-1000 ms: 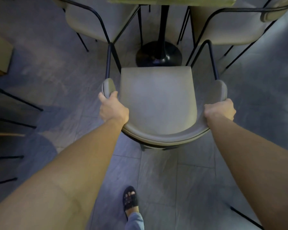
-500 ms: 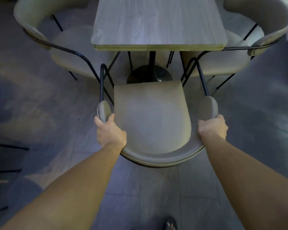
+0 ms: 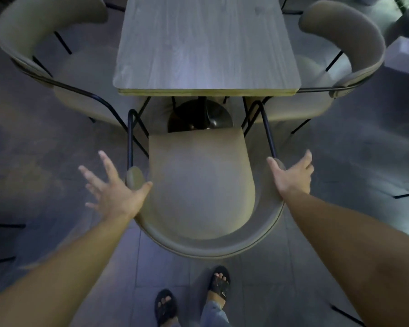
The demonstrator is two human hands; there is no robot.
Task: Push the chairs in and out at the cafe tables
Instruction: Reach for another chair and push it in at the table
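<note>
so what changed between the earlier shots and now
Both hands let go of the near chair: the left hand has opened with fingers spread, only its thumb by the armrest, and the right hand has opened against the other armrest. The chair went forward toward the table, its seat front now close to the edge. The two side chairs stayed put.

floor (image 3: 45,142): grey tiles | light: dim, bluish | white box (image 3: 404,55): far right
</note>
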